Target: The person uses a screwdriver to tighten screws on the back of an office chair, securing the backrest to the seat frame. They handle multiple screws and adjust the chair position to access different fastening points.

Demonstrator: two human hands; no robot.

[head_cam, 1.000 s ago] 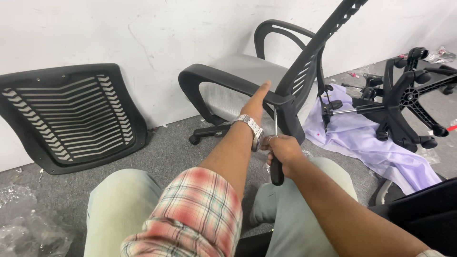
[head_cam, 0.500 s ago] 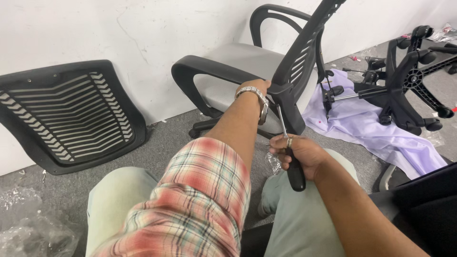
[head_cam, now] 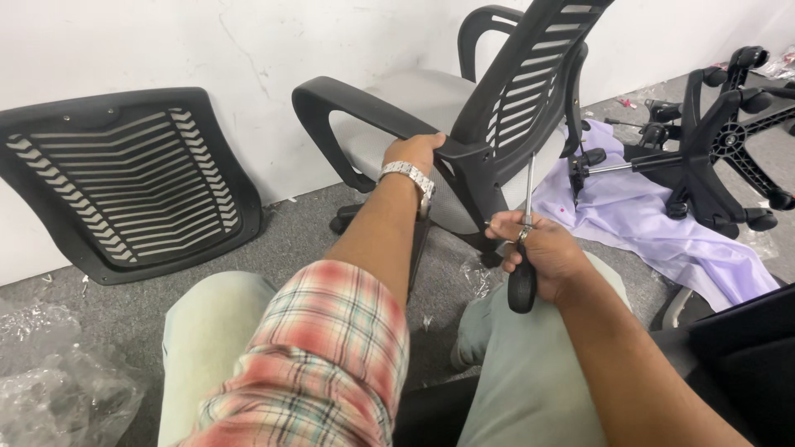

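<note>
Lying tipped on grey carpet against the white wall, office chair (head_cam: pixel 464 124); spare slatted backrest (head_cam: pixel 124 178) leans left, crumpled clear plastic wrap (head_cam: pixel 58 389) lower left. Left hand (head_cam: pixel 414 151) closed round the armrest (head_cam: pixel 356 103); right hand (head_cam: pixel 546 252) fisted on a black-handled screwdriver (head_cam: pixel 523 240), shaft upward beside the chair back.

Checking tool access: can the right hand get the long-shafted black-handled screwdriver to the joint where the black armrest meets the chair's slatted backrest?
Probably yes. The right hand holds the black-handled screwdriver with its shaft pointing up beside the black slatted backrest, and nothing lies between them. The left hand grips the black armrest just beside the joint.
</note>
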